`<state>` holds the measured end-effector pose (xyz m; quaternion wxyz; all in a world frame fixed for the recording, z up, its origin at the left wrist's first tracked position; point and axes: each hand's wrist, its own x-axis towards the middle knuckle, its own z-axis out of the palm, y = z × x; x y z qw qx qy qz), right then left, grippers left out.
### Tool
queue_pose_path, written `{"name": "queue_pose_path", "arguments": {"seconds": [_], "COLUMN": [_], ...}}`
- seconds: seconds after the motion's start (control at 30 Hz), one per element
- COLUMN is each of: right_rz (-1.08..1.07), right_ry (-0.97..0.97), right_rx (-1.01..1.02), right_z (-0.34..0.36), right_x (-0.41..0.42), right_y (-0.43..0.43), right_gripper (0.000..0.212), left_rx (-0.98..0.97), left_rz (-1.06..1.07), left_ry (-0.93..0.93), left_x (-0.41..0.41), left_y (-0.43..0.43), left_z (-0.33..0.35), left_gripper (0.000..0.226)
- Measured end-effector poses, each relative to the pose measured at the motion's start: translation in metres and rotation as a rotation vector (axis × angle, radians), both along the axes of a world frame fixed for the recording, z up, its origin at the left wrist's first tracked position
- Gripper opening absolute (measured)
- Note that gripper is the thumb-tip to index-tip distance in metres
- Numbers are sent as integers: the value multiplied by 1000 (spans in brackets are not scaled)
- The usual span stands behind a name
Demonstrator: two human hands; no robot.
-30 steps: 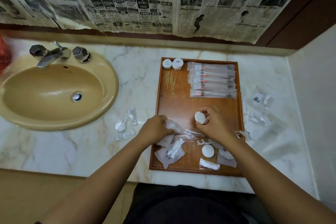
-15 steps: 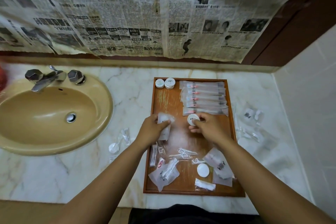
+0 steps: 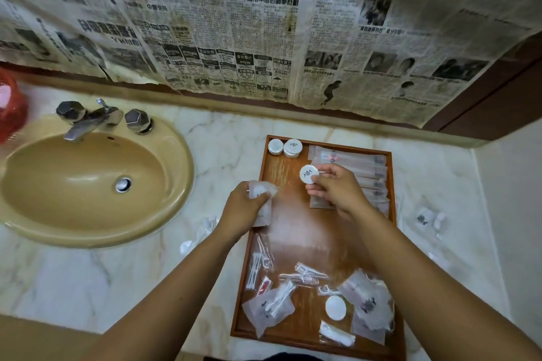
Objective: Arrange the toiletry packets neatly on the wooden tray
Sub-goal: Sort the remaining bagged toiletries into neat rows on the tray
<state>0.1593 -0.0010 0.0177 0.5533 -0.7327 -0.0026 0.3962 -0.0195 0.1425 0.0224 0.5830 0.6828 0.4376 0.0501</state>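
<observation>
There is one rectangular brown wooden tray (image 3: 308, 231), one oval beige ceramic sink (image 3: 73, 184) and four small round white plastic containers (image 3: 292, 148). The overlapping long clear plastic packets (image 3: 369, 161) cannot be counted exactly.

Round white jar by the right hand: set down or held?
Held: the right hand pinches the round white jar at its edge, printed face toward the camera, over the wooden tray.

One wide-angle camera, worn on the person's head, looks forward and steeply down at arm's reach. It sits over the near edge of the wooden tray (image 3: 308, 240), which lies right of centre. The sink (image 3: 73, 184) is to the tray's left, and the newspaper sheets (image 3: 234, 38) are beyond the tray at the top of the view.
</observation>
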Motion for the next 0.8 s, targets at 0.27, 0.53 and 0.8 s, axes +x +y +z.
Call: {"name": "queue_pose_path", "arguments": {"seconds": [0.27, 0.53, 0.8], "right_rz": [-9, 102, 183], "right_ry": [-136, -398, -460], "right_rx": [-120, -348, -456], "right_z": [-2, -18, -29], "right_x": [44, 58, 57], "right_y": [56, 87, 77], "right_gripper": [21, 12, 12], "left_rx": [-16, -62, -125], "left_rz": [13, -2, -67], "left_ry": [34, 14, -5], "left_x": [4, 1, 5], "left_y": [7, 12, 4], "left_z": [-10, -2, 12], "left_gripper": [13, 25, 32]}}
